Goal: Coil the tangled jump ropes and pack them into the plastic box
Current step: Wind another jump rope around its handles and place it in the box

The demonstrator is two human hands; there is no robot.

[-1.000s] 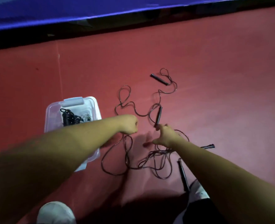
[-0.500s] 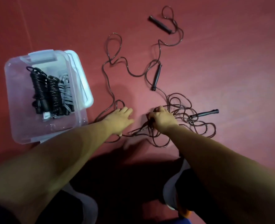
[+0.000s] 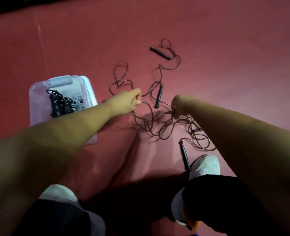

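A tangle of thin dark jump rope (image 3: pixel 151 123) lies on the red floor in front of me. My left hand (image 3: pixel 129 101) pinches a strand of it and holds it lifted. My right hand (image 3: pixel 179 106) grips a bunch of strands at the right of the tangle. Black handles lie around: one far off (image 3: pixel 159 53), one between my hands (image 3: pixel 158 96), one near my right shoe (image 3: pixel 184 155). The clear plastic box (image 3: pixel 37 106) stands open at the left, with several coiled ropes (image 3: pixel 62 103) inside, partly hidden by my left forearm.
The box lid (image 3: pixel 89 89) leans at the box's right side. My white shoes (image 3: pixel 205 165) and dark trouser legs fill the bottom of the view. A dark strip (image 3: pixel 13 5) runs along the far edge of the red floor.
My left hand went from lying flat on the floor to pinching a strand and lifting it. My right hand rose with its bunch of rope. The view tilted up and back.
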